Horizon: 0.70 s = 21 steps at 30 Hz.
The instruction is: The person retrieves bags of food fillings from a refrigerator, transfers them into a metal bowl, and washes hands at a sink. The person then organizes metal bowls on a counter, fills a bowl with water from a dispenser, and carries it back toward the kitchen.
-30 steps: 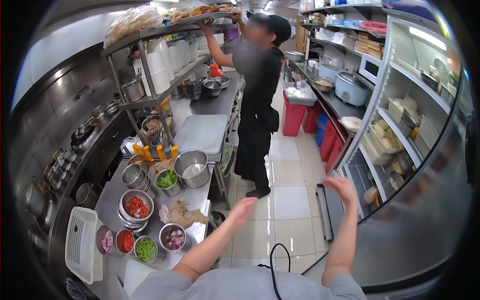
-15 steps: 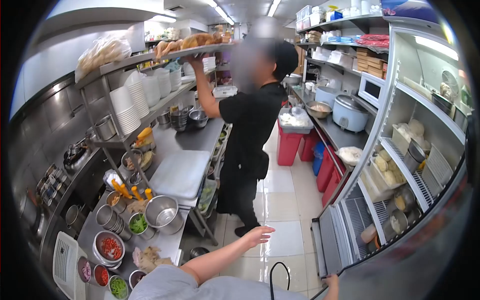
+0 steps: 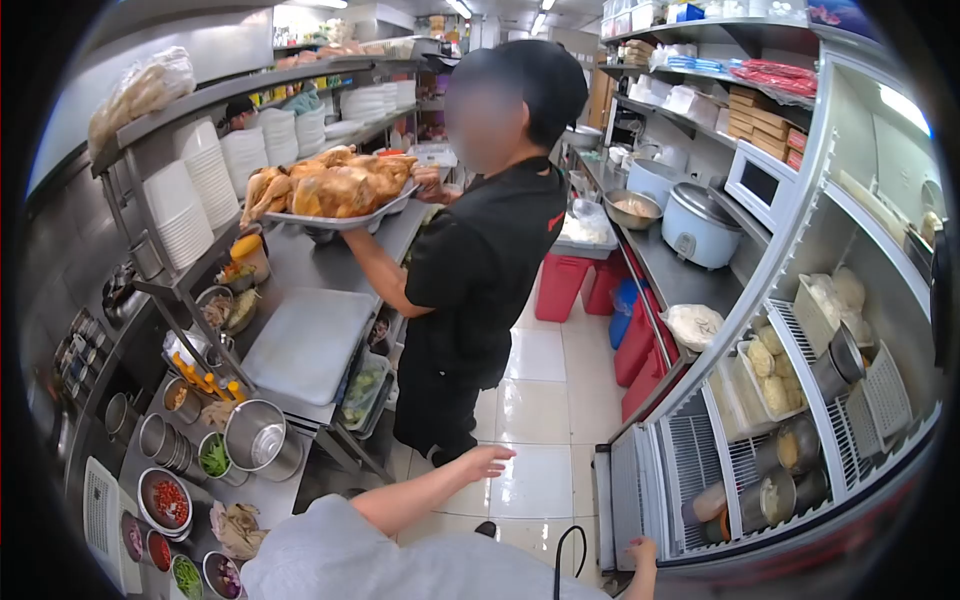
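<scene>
My left hand [image 3: 489,462] reaches out over the tiled floor, fingers stretched and holding nothing, close to the legs of a co-worker [image 3: 480,250] in black. At the lower right, my right hand [image 3: 643,551] is beside the bottom edge of the open glass-front fridge [image 3: 720,460]; its fingers look loosely extended and nothing shows in them. The co-worker's own two hands hold a metal tray [image 3: 340,219] loaded with cooked whole chickens [image 3: 335,182] above the steel counter. A black cable [image 3: 570,550] loops in front of my grey shirt.
On the left counter stand a white cutting board [image 3: 308,345], a large steel pot [image 3: 262,440] and several bowls of chopped vegetables. White bowls are stacked on the shelf above. A rice cooker [image 3: 703,228] and red bins [image 3: 572,285] line the right side.
The co-worker has lowered the tray of chickens from the upper shelf to chest height. My right hand has come away from the fridge door edge. My view has shifted.
</scene>
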{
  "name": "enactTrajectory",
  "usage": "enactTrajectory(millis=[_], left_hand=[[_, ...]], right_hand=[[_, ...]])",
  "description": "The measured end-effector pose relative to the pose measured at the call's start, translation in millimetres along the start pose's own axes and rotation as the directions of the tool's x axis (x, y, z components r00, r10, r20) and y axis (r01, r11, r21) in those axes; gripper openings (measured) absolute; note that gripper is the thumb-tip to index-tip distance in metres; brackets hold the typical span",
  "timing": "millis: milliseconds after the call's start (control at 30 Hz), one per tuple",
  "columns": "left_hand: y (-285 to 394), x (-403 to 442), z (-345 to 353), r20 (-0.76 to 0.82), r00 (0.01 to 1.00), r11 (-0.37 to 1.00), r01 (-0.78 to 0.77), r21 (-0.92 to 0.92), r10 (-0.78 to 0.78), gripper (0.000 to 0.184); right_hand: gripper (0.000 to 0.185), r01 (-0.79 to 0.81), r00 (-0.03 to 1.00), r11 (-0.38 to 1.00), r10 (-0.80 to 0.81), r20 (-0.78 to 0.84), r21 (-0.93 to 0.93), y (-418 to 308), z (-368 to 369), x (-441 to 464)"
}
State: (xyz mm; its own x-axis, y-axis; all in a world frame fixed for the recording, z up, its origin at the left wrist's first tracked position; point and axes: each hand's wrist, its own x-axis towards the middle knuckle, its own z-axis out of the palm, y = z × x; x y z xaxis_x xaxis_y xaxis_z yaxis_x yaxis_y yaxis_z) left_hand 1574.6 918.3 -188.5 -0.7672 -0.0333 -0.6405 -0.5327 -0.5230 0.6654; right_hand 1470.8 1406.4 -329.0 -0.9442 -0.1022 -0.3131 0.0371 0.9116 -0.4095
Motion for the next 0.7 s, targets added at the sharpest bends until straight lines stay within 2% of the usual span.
enactTrajectory(millis=[67, 133, 167, 233, 267, 333, 367, 433, 500, 567, 600, 633, 700], left_hand=[[27, 14, 27, 0.007, 1.0, 0.998, -0.028, 0.053, 0.027, 0.03], [48, 40, 49, 0.068, 0.997, 0.995, -0.046, 0.09, 0.04, 0.028], [61, 49, 61, 0.101, 0.995, 0.991, -0.037, 0.125, 0.024, 0.031], [83, 68, 84, 0.156, 0.988, 0.981, -0.04, 0.19, 0.01, 0.033], [92, 80, 96, 0.179, 0.984, 0.974, -0.049, 0.223, 0.009, 0.032], [102, 106, 118, 0.213, 0.977, 0.966, -0.048, 0.252, -0.007, 0.034], [106, 117, 130, 0.247, 0.969, 0.953, -0.057, 0.296, -0.019, 0.035], [115, 136, 161, 0.263, 0.963, 0.942, -0.033, 0.333, -0.059, 0.033], [127, 151, 190, 0.3, 0.947, 0.917, -0.015, 0.398, -0.115, 0.03], [134, 164, 217, 0.347, 0.936, 0.913, -0.09, 0.398, -0.059, 0.03], [137, 170, 227, 0.37, 0.927, 0.919, -0.094, 0.382, -0.059, 0.03], [141, 178, 235, 0.393, 0.918, 0.924, -0.098, 0.37, -0.06, 0.029], [148, 177, 259, 0.368, 0.927, 0.945, -0.054, 0.322, -0.073, 0.027]], right_hand=[[0.023, 0.024, 0.999, 1.0, -0.024, -0.03, 0.001, -4, -25, 11], [0.013, 0.004, 0.938, 1.0, -0.006, -0.345, -0.008, -11, -53, 5], [0.013, -0.007, 0.943, 1.0, -0.001, -0.333, -0.023, -10, -63, 6], [0.011, -0.08, 0.782, 0.993, 0.113, -0.613, 0.081, -8, -82, 10], [0.011, -0.086, 0.787, 0.994, 0.11, -0.607, 0.069, -13, -90, 6], [0.004, -0.143, 0.721, 0.988, 0.139, -0.679, 0.05, -25, -98, -12], [0.004, -0.154, 0.723, 0.987, 0.142, -0.676, 0.043, -27, -94, -18], [0.016, -0.334, 0.806, 0.939, 0.327, -0.493, 0.077, -13, -75, -36], [0.036, 0.033, 0.884, 0.969, 0.086, -0.459, 0.244, 109, 15, -22], [0.053, -0.271, 0.943, 0.959, 0.282, -0.179, 0.082, 69, -2, -59], [0.049, -0.295, 0.943, 0.95, 0.307, -0.126, 0.103, 80, 5, -67], [0.05, -0.398, 0.915, 0.912, 0.403, -0.032, 0.096, 72, 1, -74], [0.054, -0.424, 0.905, 0.902, 0.424, 0.022, 0.077, 107, 26, -75]])
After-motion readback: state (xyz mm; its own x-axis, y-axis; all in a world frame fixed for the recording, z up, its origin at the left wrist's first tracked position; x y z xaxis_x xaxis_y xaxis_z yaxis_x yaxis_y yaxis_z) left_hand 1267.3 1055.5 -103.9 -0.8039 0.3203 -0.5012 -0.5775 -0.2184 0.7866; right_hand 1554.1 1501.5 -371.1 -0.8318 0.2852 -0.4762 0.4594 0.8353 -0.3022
